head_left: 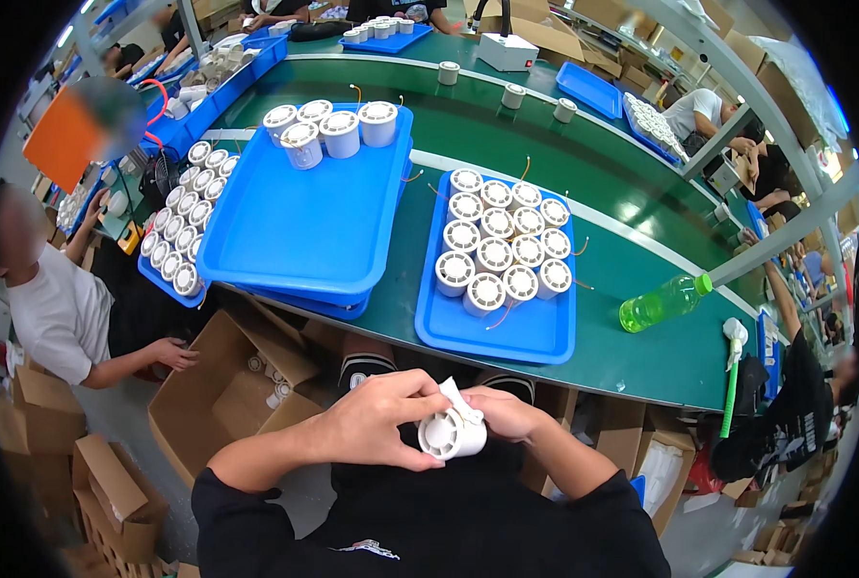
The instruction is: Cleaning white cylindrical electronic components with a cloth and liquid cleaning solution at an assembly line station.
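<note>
Housing (456, 438), a white slot-vented cylinder, is held on your side of the loaded blue tray (497, 342), its axis roughly crosswise, vented face leftward. Your left hand (383, 416) clasps that end; your right hand (508, 412) curls against the other, exact grip hidden.

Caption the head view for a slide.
Left hand holds a white slotted cylinder, right hand at its side, before a green bench with blue trays.

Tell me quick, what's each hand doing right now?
Left hand: closed, holding a white tub between thumb and fingers.
Right hand: curled by the tub's other side; fingertips hidden, so its grip can't be told.
</note>
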### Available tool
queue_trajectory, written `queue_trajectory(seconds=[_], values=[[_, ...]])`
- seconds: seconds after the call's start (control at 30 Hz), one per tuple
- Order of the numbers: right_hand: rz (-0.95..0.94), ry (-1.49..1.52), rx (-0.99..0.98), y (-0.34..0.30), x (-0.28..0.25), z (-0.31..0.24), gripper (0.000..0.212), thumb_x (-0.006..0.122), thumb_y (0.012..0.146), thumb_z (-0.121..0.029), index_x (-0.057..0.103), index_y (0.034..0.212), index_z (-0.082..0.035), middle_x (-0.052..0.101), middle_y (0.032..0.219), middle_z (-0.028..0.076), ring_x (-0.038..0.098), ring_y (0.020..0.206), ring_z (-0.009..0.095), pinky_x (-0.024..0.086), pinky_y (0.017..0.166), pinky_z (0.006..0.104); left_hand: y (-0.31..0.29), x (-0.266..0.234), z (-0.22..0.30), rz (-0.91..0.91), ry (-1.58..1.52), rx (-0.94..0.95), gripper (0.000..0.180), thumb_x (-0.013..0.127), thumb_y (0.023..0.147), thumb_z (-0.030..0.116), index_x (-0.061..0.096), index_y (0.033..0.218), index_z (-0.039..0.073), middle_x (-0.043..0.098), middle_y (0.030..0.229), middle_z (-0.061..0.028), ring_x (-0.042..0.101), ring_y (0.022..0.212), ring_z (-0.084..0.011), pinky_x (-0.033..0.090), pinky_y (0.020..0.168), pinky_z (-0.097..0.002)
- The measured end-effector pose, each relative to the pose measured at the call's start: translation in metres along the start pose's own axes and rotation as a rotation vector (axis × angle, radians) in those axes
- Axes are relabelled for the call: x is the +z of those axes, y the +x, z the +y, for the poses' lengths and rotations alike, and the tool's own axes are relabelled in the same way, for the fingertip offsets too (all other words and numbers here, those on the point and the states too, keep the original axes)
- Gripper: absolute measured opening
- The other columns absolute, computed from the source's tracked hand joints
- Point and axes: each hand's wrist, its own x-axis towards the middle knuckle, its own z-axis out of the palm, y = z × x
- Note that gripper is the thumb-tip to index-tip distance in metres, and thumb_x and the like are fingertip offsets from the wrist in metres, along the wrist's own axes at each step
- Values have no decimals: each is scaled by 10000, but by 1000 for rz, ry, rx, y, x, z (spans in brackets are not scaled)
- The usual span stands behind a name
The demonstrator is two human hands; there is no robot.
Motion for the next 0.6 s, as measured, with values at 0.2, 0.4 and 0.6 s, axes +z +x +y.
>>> queue_trajectory(seconds=[0.2, 0.4, 0.6], values=[[-226, 901, -195, 19, 12, 14, 520, 311, 1001, -361, 480, 1331, 3, 579, 1252, 223, 649, 1004, 402, 538, 869, 531, 13, -18, -4, 195, 23, 31, 510, 868, 584, 177, 633, 997, -8, 617, 923, -115, 642, 786, -243, 536, 698, -313], [361, 443, -491, 30, 30, -16, 517, 290, 1036, -393, 434, 1380, -36, 580, 1271, 148, 644, 1035, 273, 535, 870, 436, 25, -4, -28, 600, 217, -3, 547, 893, 533, 151, 645, 988, -26, 624, 930, -117, 640, 769, -216, 543, 686, -306], [507, 128, -767, 33, 26, 8, 468, 502, 1010, -375, 507, 1283, 5, 619, 1125, 50, 611, 936, 110, 488, 766, 241, 32, 29, -44, 783, 201, -81, 560, 904, 521, 196, 647, 966, -29, 635, 937, -113, 655, 763, -204, 537, 675, -303]])
